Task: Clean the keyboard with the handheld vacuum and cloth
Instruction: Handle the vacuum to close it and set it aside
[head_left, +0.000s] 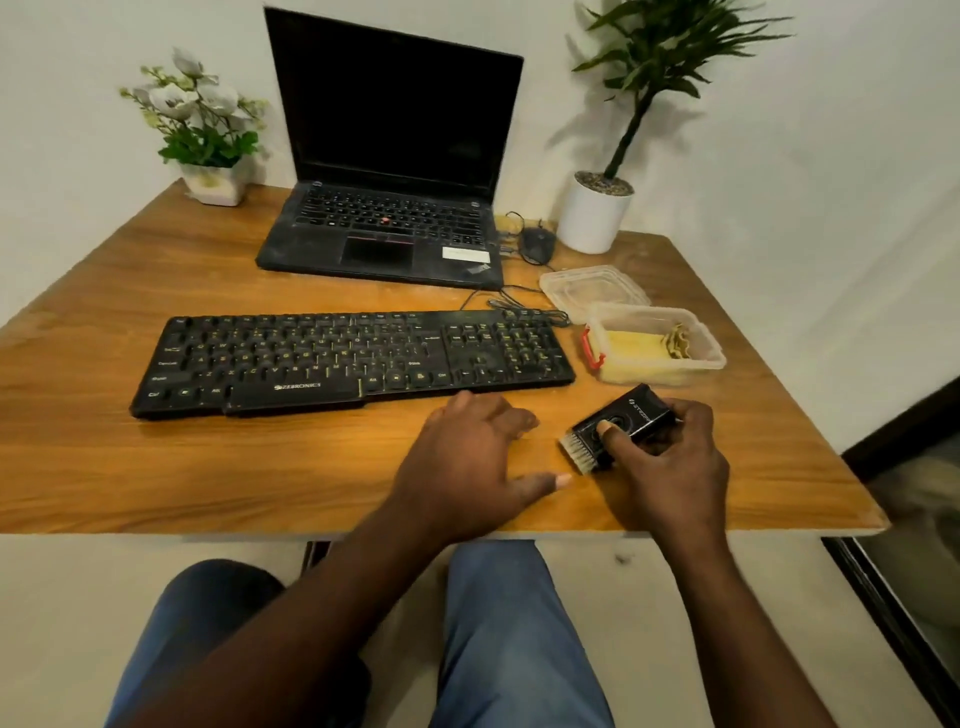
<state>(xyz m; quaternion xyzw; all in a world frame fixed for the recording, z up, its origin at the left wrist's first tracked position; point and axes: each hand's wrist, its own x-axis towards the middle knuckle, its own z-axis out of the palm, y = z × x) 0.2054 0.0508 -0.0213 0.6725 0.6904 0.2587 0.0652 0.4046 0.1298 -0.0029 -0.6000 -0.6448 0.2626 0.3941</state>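
With fingers (609, 434) of the right hand (670, 467) curled round the handheld vacuum (631, 415), held it near the keyboard's (353, 358) right end; rested left hand (467, 457), fingers spread, on the worktop (208, 467). Likely needed brush (576, 452) laid flat, slow strokes along key rows.

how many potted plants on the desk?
2. A flowering plant at back left, left of the laptop; a tall leafy plant in a white pot at back right, beside the mouse. None appear hidden.
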